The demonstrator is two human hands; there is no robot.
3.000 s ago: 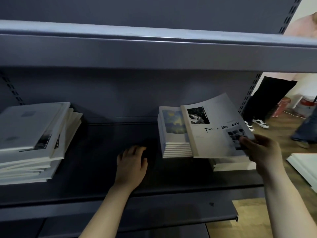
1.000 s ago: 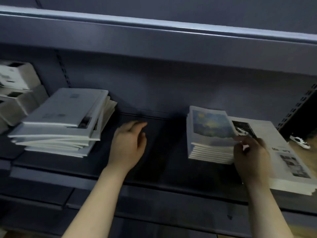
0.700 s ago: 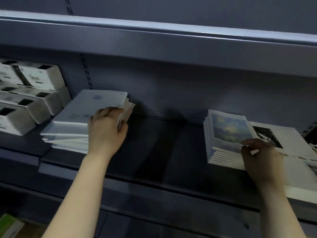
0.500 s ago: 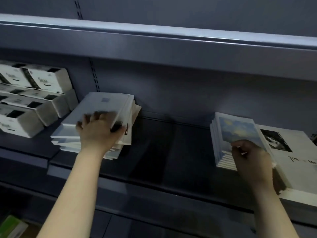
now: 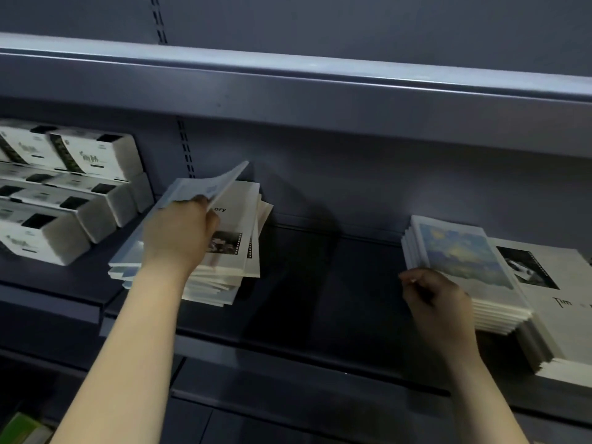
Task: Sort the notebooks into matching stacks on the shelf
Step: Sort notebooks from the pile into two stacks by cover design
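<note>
On dark grey metal shelf [image 5: 320, 283], L hand [image 5: 179, 238] gripped thin white notebook [image 5: 208, 184], tipped up off messy white notebook stack [image 5: 237, 251] at left, while R hand [image 5: 435, 302] curled fingers round near corner of blue-sky-cover notebook stack [image 5: 461, 254], touching white photo-cover stack [image 5: 551, 299] at right.

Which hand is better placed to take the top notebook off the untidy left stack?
Left. The left hand grips the raised top notebook of the left stack; the right hand is far off, by the painted-cover stack.
</note>
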